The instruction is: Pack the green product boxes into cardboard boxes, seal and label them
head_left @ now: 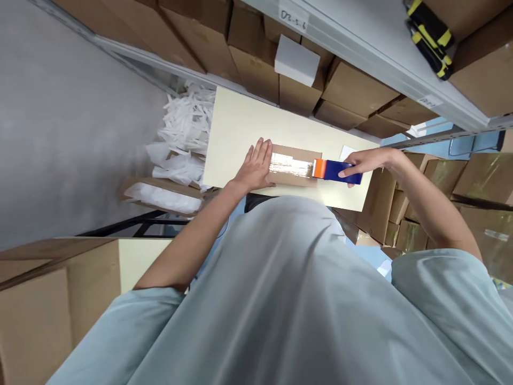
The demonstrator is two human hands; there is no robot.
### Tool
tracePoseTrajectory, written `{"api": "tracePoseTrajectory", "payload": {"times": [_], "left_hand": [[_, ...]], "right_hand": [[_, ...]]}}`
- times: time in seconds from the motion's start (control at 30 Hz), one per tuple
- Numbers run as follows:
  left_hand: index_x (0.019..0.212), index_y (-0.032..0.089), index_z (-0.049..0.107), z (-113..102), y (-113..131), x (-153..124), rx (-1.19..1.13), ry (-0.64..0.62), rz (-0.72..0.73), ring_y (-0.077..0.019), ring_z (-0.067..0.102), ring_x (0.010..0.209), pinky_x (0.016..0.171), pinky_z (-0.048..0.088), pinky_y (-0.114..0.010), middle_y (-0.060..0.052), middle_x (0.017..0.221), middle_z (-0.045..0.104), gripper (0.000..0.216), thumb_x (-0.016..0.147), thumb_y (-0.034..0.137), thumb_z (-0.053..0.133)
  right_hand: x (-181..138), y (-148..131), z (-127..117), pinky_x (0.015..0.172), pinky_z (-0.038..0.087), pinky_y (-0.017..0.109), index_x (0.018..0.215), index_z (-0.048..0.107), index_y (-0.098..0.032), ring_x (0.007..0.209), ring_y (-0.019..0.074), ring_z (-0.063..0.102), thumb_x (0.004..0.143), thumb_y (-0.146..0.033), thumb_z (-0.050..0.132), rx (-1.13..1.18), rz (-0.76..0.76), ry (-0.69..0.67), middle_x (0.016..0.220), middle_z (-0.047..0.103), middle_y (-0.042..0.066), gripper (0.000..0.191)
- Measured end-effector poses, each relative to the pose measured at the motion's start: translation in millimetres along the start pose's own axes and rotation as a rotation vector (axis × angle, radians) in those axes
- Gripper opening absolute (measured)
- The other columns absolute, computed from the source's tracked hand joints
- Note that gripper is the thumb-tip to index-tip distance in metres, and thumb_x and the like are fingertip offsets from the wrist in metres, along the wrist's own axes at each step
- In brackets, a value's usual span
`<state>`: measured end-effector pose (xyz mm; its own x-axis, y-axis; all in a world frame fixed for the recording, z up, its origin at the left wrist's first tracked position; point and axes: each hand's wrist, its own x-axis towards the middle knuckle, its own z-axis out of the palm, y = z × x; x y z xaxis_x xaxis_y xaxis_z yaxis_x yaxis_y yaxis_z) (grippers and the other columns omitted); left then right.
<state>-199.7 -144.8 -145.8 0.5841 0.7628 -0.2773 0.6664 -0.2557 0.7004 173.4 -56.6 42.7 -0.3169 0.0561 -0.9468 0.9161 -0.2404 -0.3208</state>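
A flat brown cardboard box (296, 155) lies on a cream table top (240, 123), with a shiny strip of clear tape (289, 166) along its top. My left hand (255, 168) lies flat on the box's left end, fingers stretched out. My right hand (363, 163) grips a blue and orange tape dispenser (335, 170) at the box's right edge, where the strip ends. My pale green shirt fills the lower half of the view.
Brown cartons (256, 59) and a white box (296, 60) fill the shelf behind the table. White plastic bags (186, 125) lie in open boxes to the left. More cartons (473, 182) stand at right and lower left (36, 310). A yellow-black tool (430, 37) rests on the upper shelf.
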Motion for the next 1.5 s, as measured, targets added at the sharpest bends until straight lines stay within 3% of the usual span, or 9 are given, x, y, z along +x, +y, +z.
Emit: {"api": "tracePoseTrajectory", "payload": {"times": [0.17,0.57,0.73,0.83,0.93,1.07,1.2,1.37,1.5], "left_hand": [[0.182,-0.004,0.006,-4.5,7.0,3.8,0.033,-0.035,-0.039,-0.0590,0.000,0.177,0.144,0.005,-0.071,-0.038,0.188,0.008,0.162,0.072,0.073,0.095],[0.182,-0.003,0.007,-4.9,17.5,4.4,0.131,-0.087,-0.092,-0.0575,-0.002,0.177,0.143,0.010,-0.071,-0.040,0.188,0.008,0.174,0.061,0.084,0.096],[0.182,-0.003,0.008,-5.1,20.4,5.0,0.166,-0.101,-0.101,-0.0578,-0.001,0.177,0.142,0.013,-0.072,-0.041,0.187,0.008,0.171,0.063,0.083,0.095],[0.183,-0.002,0.008,-5.6,22.9,4.1,0.176,-0.102,-0.107,-0.0580,-0.001,0.177,0.142,0.014,-0.073,-0.041,0.187,0.009,0.170,0.063,0.082,0.095],[0.182,-0.002,0.006,-4.6,22.4,3.0,0.189,-0.102,-0.100,-0.0587,0.000,0.177,0.141,0.016,-0.074,-0.042,0.187,0.009,0.171,0.063,0.080,0.096],[0.182,-0.002,0.002,1.0,13.3,3.9,0.230,-0.105,-0.100,-0.0574,-0.001,0.178,0.142,0.013,-0.074,-0.041,0.187,0.008,0.168,0.068,0.080,0.094],[0.181,-0.005,0.001,7.6,2.6,4.6,0.305,-0.109,-0.102,-0.0547,-0.005,0.178,0.143,0.004,-0.071,-0.040,0.188,0.005,0.166,0.072,0.083,0.089],[0.181,-0.004,0.008,10.3,26.4,8.9,0.339,-0.065,-0.144,-0.0625,-0.004,0.175,0.137,0.004,-0.082,-0.046,0.184,0.003,0.165,0.071,0.089,0.088],[0.184,0.008,0.007,3.1,84.4,35.4,0.306,0.150,0.112,-0.0595,-0.001,0.176,0.137,0.005,-0.082,-0.042,0.186,0.007,0.157,0.075,0.087,0.088]], "right_hand": [[-34.0,62.1,-8.6,0.088,0.064,0.042,0.093,0.086,-0.019,0.089,0.0318,0.083,0.073,-0.087,0.092,-0.017,0.075,0.027,0.083,0.085,0.009,0.071],[45.8,87.9,8.5,0.083,0.061,0.041,0.092,0.083,-0.015,0.082,0.0313,0.081,0.067,-0.088,0.094,-0.015,0.125,0.047,0.076,0.081,0.010,0.078],[51.7,83.9,27.9,0.081,0.059,0.039,0.098,0.083,-0.017,0.080,0.0299,0.080,0.083,-0.078,0.088,-0.133,0.125,0.116,0.075,0.081,0.009,0.064],[60.7,69.0,53.7,0.085,0.059,0.041,0.100,0.084,-0.017,0.090,0.0338,0.082,0.095,-0.061,0.083,-0.268,0.140,0.293,0.084,0.084,0.013,0.044],[74.5,49.0,86.8,0.093,0.060,0.045,0.109,0.084,-0.017,0.112,0.0396,0.082,0.101,-0.043,0.076,-0.315,0.237,0.487,0.110,0.087,0.022,0.029],[89.4,37.1,125.5,0.101,0.059,0.052,0.132,0.079,-0.013,0.131,0.0431,0.077,0.100,-0.022,0.070,-0.196,0.400,0.582,0.133,0.082,0.029,0.035],[85.4,40.4,150.4,0.105,0.058,0.043,0.137,0.077,-0.012,0.137,0.0363,0.075,0.113,-0.026,0.052,-0.145,0.361,0.622,0.144,0.079,0.024,0.037],[57.2,35.5,151.7,0.105,0.055,0.039,0.152,0.059,0.002,0.130,0.0356,0.077,0.118,-0.031,0.041,-0.134,0.294,0.799,0.139,0.078,0.029,0.050],[32.3,22.2,115.1,0.102,0.055,0.039,0.146,0.057,0.002,0.123,0.0365,0.078,0.113,-0.028,0.049,-0.083,0.140,0.989,0.134,0.078,0.028,0.045]]}}
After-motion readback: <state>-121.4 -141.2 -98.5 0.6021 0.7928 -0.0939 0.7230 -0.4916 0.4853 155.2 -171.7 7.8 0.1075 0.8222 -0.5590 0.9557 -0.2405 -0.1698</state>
